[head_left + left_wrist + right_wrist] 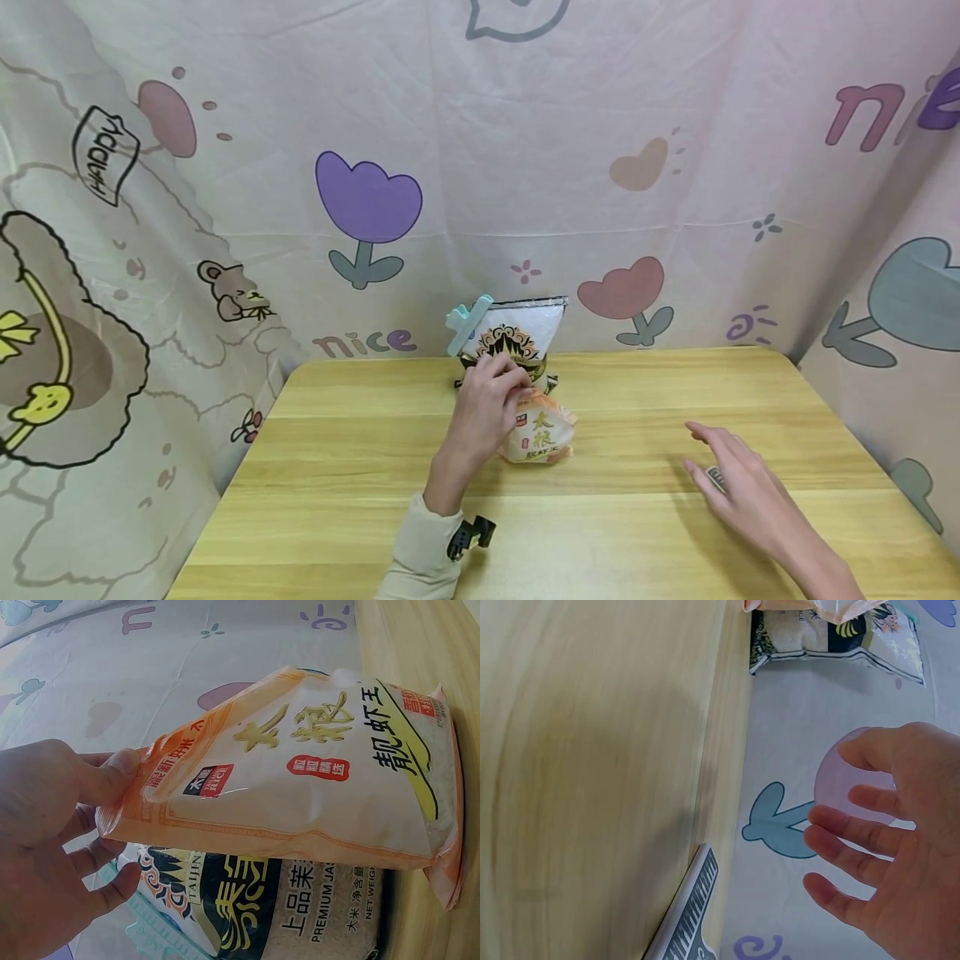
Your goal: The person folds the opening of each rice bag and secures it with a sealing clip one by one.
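Observation:
My left hand (491, 404) pinches the gathered top corner of an orange-and-white rice bag (300, 765) between thumb and fingers. The bag (542, 433) stands upright on the table. Right behind it is a second rice bag (517, 329), white, black and gold, with a light blue clip (468, 323) on its top left. Over the right side of the table hovers my right hand (750, 496), fingers spread and holding nothing. Below that hand lies a flat dark-grey item with white stripes (694, 915), partly hidden by the hand in the head view; its kind is unclear.
The wooden table (337, 500) ends at a patterned curtain (510, 183) behind the bags. More curtain hangs along the left and right sides. A small black device (471, 537) is strapped at the left wrist.

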### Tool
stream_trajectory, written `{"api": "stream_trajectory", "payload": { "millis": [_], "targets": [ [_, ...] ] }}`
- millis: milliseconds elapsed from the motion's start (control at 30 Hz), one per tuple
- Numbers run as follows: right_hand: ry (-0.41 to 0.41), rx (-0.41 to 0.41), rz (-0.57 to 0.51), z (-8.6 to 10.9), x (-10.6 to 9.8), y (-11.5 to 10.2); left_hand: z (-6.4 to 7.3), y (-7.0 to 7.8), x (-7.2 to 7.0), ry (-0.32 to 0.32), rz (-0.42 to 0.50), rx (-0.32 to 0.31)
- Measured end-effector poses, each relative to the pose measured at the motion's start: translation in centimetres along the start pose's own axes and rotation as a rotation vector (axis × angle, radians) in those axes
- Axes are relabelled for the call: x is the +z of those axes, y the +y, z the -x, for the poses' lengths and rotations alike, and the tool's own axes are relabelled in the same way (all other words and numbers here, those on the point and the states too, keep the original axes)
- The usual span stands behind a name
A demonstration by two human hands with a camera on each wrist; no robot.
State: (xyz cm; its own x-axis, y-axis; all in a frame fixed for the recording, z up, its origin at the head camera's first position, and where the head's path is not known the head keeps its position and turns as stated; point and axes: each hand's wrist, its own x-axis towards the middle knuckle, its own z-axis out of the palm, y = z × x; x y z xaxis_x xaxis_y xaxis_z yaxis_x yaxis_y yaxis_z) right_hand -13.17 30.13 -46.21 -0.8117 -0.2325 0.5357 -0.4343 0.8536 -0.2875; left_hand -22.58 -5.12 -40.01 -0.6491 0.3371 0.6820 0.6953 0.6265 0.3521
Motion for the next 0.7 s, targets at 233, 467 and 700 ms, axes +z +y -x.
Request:
{"api": "stream_trajectory", "payload": {
  "millis": [233, 467, 700],
  "targets": [
    [-0.01, 0.003, 0.024, 0.4, -0.3, 0.5, 0.0, 0.0, 0.0, 0.007, 0.006, 0.007],
    [-0.006, -0.019, 0.05, 0.9, -0.5, 0.9, 0.0, -0.1, 0.1, 0.009, 0.009, 0.012],
    [-0.003, -0.017, 0.061, 1.5, -0.5, 1.2, 0.0, -0.1, 0.0, 0.003, 0.008, 0.007]
  ]
}}
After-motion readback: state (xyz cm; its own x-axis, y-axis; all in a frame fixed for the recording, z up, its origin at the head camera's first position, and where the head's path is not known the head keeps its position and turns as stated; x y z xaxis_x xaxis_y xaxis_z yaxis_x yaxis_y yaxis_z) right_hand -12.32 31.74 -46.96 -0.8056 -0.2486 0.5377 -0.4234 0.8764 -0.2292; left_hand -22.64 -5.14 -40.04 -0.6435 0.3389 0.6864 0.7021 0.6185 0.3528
